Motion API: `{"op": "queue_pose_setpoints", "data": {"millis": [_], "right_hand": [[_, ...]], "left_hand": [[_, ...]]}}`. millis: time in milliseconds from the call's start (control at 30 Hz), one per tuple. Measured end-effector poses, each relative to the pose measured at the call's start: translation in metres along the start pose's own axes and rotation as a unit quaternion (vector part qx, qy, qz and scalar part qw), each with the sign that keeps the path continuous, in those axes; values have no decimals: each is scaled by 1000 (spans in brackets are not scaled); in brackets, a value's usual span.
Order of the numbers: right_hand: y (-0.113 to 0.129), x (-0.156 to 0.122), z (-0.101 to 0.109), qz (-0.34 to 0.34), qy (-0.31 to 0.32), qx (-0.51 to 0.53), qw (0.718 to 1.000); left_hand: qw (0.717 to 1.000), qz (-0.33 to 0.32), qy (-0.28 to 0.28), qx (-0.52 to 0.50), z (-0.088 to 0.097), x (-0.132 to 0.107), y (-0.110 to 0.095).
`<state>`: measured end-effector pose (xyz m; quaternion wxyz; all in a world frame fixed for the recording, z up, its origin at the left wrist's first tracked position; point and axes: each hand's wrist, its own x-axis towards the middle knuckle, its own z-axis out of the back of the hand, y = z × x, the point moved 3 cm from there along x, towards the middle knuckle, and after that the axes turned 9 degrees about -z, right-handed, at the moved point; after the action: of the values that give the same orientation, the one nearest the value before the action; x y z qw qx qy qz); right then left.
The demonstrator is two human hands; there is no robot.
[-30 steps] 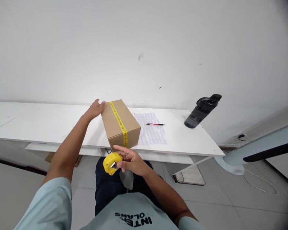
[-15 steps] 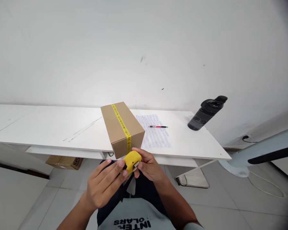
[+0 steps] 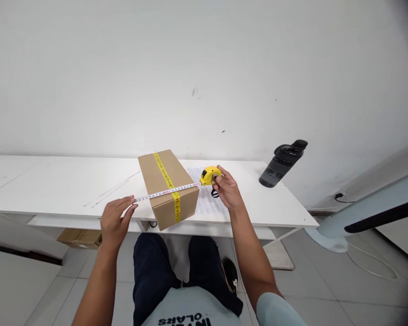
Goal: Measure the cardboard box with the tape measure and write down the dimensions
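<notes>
Overhanging both carton (image 3: 177,175) edges, the blade (image 3: 182,188) joins left fingers (image 3: 123,202), seemingly pinching, and right fingers (image 3: 225,173) gripping its case (image 3: 209,175).

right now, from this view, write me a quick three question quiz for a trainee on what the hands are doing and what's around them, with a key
1. Multiple choice: which hand grips the yellow tape measure case?
a) left
b) right
c) neither

2. True or false: the drawn-out blade passes across the cardboard box.

3. Fill in the blank: the strip of sealing tape on the box is ____ in colour, with dark printing.

Key:
1. b, the right hand grips it.
2. True.
3. Yellow.
</notes>
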<state>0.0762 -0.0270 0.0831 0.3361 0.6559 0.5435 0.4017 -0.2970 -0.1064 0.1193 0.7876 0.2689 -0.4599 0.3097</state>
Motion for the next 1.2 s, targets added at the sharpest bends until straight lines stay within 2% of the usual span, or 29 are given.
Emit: {"op": "queue_pose_setpoints", "data": {"millis": [100,167,267,433,533,600,700,800,900,967,1033,1100,1167,1200], "right_hand": [[-8,0,-10,-7,29,-13,999],[-11,-2,-15,-5,31,-11,999],[-13,-2,-16,-13,26,13,999],[-9,2,-20,-28,36,50,998],[-1,-5,-22,-25,33,48,998],[4,-23,-20,-13,18,43,999],[-2,-74,-11,-15,-19,51,998],[-27,-139,-9,-99,-25,82,991],[-58,-192,-13,-201,-19,135,970],[-76,-215,-13,-247,-29,183,951],[-90,-228,-9,-275,-43,220,935],[-101,-236,-3,-290,-49,236,926],[-107,-238,6,-307,-43,229,923],[-108,-238,11,-314,-37,216,924]], "left_hand": [[998,-10,54,-39,-13,3,-15],[996,-14,70,-48,-17,6,-26],[998,0,55,-13,-18,8,-36],[999,26,24,3,-18,10,-41],[999,19,-3,46,-11,13,-47],[998,3,-21,62,0,15,-58],[998,-35,-29,38,18,17,-87],[993,-115,5,-31,20,14,-122],[972,-187,32,-140,-2,4,-153],[960,-191,32,-204,-25,-7,-168],[955,-166,39,-245,-52,-19,-177],[947,-127,70,-286,-79,-30,-186],[918,-72,130,-368,-106,-39,-193],[891,-29,172,-419,-118,-42,-197]]}}
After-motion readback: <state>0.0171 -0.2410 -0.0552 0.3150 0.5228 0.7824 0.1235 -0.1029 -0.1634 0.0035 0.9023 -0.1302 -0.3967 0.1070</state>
